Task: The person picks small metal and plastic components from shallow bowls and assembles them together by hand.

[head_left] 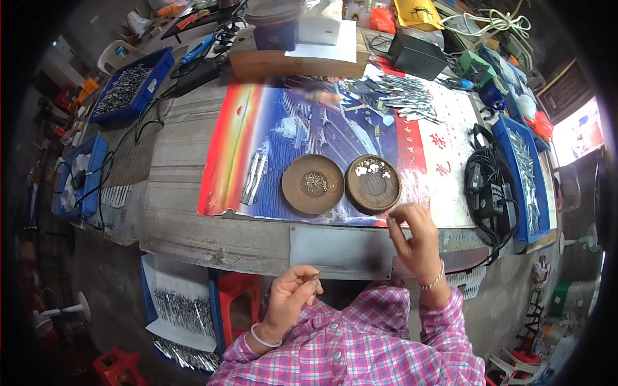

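Observation:
My left hand (291, 300) is closed in a pinch in front of the table edge. A tiny brownish piece shows at its fingertips, too small to name. My right hand (415, 243) hangs just off the near right side of a round brown wooden bowl (373, 193), thumb and forefinger curled close together. Whatever may be between them is too small to make out. Small white bits lie along that bowl's far side. Touching or nearly touching it on the left is a second wooden dish (295, 198) with small brass-coloured pieces in its middle. Neither hand touches the dishes.
Both dishes stand on a colourful poster (222, 161). Silvery metal strips (256, 177) lie left; a heap of them (409, 98) lies farther back. Black cables and an adapter (489, 186) sit beside a blue bin (537, 219) at right. A wooden box (257, 67) stands behind.

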`<state>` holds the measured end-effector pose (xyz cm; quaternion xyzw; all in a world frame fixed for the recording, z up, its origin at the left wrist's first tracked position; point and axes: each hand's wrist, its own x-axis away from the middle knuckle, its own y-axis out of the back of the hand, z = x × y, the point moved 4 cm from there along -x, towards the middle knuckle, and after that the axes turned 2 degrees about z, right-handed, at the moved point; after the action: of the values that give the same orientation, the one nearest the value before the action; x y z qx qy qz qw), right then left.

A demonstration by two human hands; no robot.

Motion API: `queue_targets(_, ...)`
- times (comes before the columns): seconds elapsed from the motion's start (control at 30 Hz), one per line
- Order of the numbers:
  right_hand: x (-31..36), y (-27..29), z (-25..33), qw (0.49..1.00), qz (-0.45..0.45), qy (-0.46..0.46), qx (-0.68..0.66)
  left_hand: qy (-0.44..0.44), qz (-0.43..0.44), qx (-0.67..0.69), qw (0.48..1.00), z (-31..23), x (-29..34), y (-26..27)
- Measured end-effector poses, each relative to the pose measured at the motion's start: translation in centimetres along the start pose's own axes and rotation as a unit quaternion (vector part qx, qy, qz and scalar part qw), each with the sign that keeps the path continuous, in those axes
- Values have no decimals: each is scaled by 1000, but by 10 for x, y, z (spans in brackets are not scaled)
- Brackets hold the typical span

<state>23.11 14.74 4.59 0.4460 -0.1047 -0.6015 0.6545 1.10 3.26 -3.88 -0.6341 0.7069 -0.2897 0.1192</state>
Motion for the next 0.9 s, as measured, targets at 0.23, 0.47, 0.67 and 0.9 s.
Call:
queue_targets(0.23, -49, -23, -28, 988, 113, 30, 105, -19, -28, 9, 999, -5, -4, 9)
queue_targets(0.47, -65, -55, -33, 961, 161, 125, 185, -27, -33, 7, 999, -4, -8, 18)
queue_targets(0.67, -61, -50, -46, 950, 170, 126, 231, -20, -29, 23, 999, -4, -9, 20)
queue_targets(0.9, -66, -56, -43, 963, 148, 114, 193, -21, -31, 10, 999, -4, -10, 19)
